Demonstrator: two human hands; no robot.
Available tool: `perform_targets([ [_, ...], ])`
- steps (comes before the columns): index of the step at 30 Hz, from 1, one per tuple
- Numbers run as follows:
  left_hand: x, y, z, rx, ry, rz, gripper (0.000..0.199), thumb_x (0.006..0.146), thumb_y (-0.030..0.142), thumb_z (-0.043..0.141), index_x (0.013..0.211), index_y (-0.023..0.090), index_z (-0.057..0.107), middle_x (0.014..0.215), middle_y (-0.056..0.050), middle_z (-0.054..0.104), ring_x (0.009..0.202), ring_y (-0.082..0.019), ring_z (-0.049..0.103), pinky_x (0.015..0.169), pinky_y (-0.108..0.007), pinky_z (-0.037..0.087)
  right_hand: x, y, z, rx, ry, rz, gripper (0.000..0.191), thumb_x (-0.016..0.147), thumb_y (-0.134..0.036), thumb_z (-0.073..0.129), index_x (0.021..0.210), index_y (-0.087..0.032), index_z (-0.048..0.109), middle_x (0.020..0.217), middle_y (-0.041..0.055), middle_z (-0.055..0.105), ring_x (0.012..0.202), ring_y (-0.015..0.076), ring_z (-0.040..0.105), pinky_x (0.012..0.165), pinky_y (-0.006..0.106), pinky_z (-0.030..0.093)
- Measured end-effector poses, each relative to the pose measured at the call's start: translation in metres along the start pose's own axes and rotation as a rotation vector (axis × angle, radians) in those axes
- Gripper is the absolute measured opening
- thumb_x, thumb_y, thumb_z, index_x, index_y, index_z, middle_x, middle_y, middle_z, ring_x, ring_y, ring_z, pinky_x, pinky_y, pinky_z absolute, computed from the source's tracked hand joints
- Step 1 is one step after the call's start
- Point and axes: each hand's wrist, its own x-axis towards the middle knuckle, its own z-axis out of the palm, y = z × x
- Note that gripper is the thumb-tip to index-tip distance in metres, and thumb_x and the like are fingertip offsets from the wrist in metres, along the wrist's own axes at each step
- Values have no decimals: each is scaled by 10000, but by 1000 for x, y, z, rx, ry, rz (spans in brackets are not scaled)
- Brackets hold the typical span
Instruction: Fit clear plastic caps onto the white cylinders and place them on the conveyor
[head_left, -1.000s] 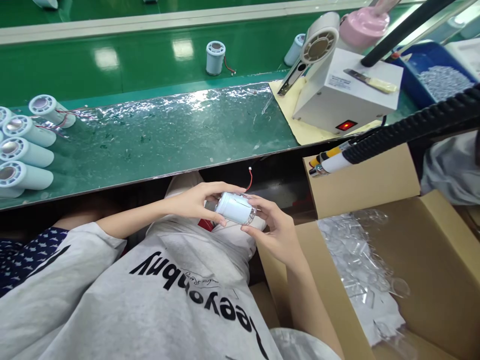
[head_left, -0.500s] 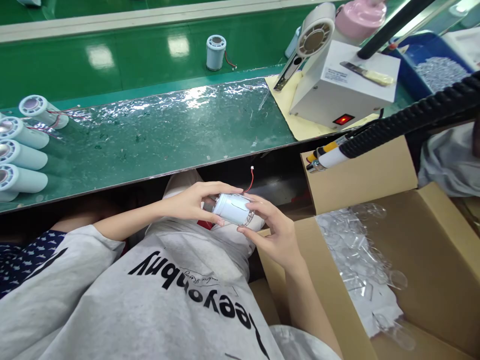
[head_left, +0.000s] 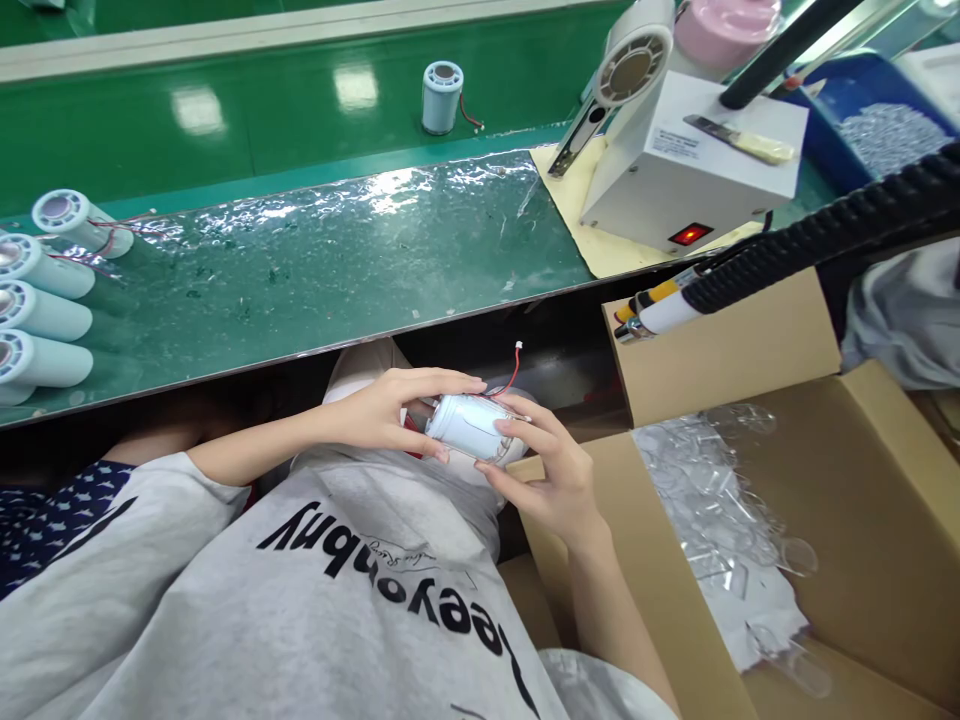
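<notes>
Above my lap, a light blue cylinder (head_left: pixel 469 427) lies on its side between my two hands. My left hand (head_left: pixel 394 410) grips its left end, thumb along the lower edge and fingers over the top. At the opposite end, my right hand (head_left: pixel 551 460) pinches it with thumb and fingertips. Something clear shows around that right end, but its shape is hard to make out. A thin red wire (head_left: pixel 516 370) with a small white connector sticks up from the cylinder's far side. A dark line runs along its surface near my right fingers.
Several similar cylinders (head_left: pixel 52 360) lie at the bench's left; another cylinder (head_left: pixel 441 100) stands on the green surface behind. At right are a white box device (head_left: pixel 690 170), a handheld fan (head_left: pixel 630 70), a hanging black hose (head_left: pixel 825 230) and a cardboard box (head_left: pixel 885 500) holding clear plastic pieces.
The held cylinder has shifted slightly, and its red wire now reaches farther right. On the green surface behind, the standing cylinder appears a little farther right. Both hands keep their hold.
</notes>
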Motion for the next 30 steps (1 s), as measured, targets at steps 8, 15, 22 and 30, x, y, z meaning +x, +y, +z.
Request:
perform_targets([
  [8, 2, 1, -4, 16, -43, 8, 739, 759, 359, 883, 1444, 302, 612, 1466, -121, 635, 1353, -301, 609, 1142, -437, 494, -6, -1, 0, 181, -19, 237, 402, 865, -298, 801, 1229, -270, 632, 1262, 117, 713, 1164, 295, 703, 912, 447, 640],
  [15, 3, 3, -4, -14, -47, 15, 717, 749, 312, 890, 1419, 321, 635, 1473, -113, 631, 1371, -307, 596, 1166, -465, 471, -6, -3, -1, 338, -43, 455, 436, 835, -392, 836, 1217, -290, 653, 1157, 60, 730, 954, 225, 733, 820, 348, 664],
  [22, 2, 2, -4, 7, -81, 29, 738, 778, 291, 868, 1462, 312, 591, 1504, -115, 604, 1411, -303, 559, 1194, -470, 440, -4, -3, 0, 527, -56, 609, 454, 833, -507, 822, 1185, -286, 643, 1129, 59, 693, 933, 215, 716, 771, 329, 646],
  [30, 14, -7, 1, -293, -29, -217, 815, 690, 249, 923, 1443, 277, 611, 1503, -133, 601, 1382, -306, 584, 1150, -437, 474, -9, 15, 13, 666, 65, 737, 503, 751, -563, 847, 1099, -266, 640, 1042, 50, 713, 873, 218, 704, 700, 320, 622],
])
